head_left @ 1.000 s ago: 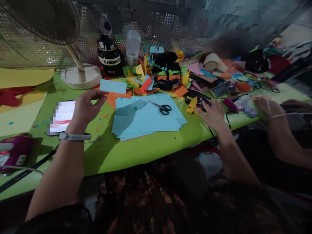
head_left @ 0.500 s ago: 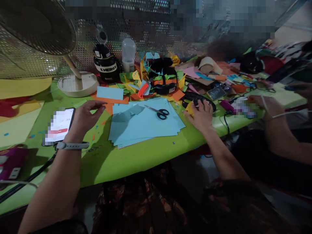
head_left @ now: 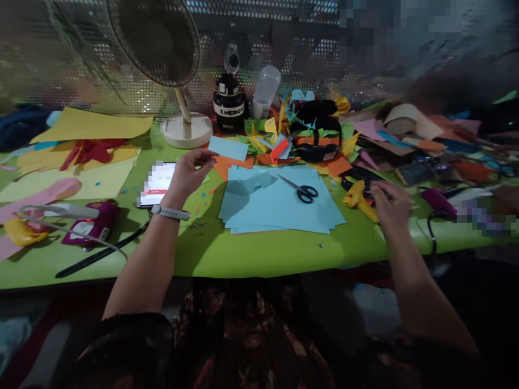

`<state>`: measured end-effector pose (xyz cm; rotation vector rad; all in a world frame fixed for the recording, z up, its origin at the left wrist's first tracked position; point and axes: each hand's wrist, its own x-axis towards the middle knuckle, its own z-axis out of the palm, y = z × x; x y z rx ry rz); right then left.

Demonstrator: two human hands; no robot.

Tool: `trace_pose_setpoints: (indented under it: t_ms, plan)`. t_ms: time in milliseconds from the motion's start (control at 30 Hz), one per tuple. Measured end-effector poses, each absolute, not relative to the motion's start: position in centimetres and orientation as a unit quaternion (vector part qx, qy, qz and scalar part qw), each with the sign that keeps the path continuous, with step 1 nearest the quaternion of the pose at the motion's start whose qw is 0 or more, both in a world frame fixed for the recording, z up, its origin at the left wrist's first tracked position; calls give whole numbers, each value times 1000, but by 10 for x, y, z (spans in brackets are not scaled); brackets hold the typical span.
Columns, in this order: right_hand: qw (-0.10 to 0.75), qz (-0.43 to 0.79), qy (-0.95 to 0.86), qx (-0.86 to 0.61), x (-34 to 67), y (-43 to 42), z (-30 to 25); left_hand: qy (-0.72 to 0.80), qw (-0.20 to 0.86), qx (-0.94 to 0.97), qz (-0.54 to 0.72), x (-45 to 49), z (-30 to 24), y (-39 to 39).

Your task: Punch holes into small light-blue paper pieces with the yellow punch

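My left hand (head_left: 190,175), with a grey band on its wrist, hovers over the table. Its fingers are loosely bent, thumb and fingertips a little apart, near the lower left corner of a light blue paper strip (head_left: 229,148). Nothing shows in it. My right hand (head_left: 391,208) is closed at the handle of a yellow tool shaped like a glue gun (head_left: 357,195); the fingers partly hide the grip. Between my hands lies a stack of light blue paper sheets (head_left: 279,208). Black-handled scissors (head_left: 304,193) rest on top, beside a loose blue piece.
Behind the stack are a red-orange cutter (head_left: 279,150), paper scraps (head_left: 265,143) and a black headset-like object (head_left: 320,143). A desk fan (head_left: 186,132), a black bottle (head_left: 229,108) and a clear bottle (head_left: 265,89) stand farther back. A phone (head_left: 156,186) and a purple device (head_left: 91,224) are at left.
The view has turned left, so everything appears farther right. My right hand has shifted off the yellow tool's head and its fingers have curled in. My left hand stays raised, closer to the blue strip.
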<state>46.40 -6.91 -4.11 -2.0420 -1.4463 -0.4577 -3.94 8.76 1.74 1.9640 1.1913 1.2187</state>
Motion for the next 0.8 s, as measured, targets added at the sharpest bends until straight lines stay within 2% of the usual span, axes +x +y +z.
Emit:
trace_pose_setpoints:
  t_ms: [67,133,333,467,633,800]
  plan:
    - [332,-205,-521,-759,446,-69,-30,438,270,722,463,-39,18,87]
    - [329,-205,-562,-730,408,-68,-17,436,268,718,472,-37,19,86]
    - [211,-65,-789,-573,239,-45,1,453,229,710,488,-34,20,83]
    - [155,-5,-841,-518,160,-12,-11,477,180,703,496,-37,17,85]
    - [86,-10,-853,-514,122,15,-23,470,155,697,519,-39,9,91]
    - [60,-23,-852,-520,113,23,-25,458,146,703,524,-39,6,90]
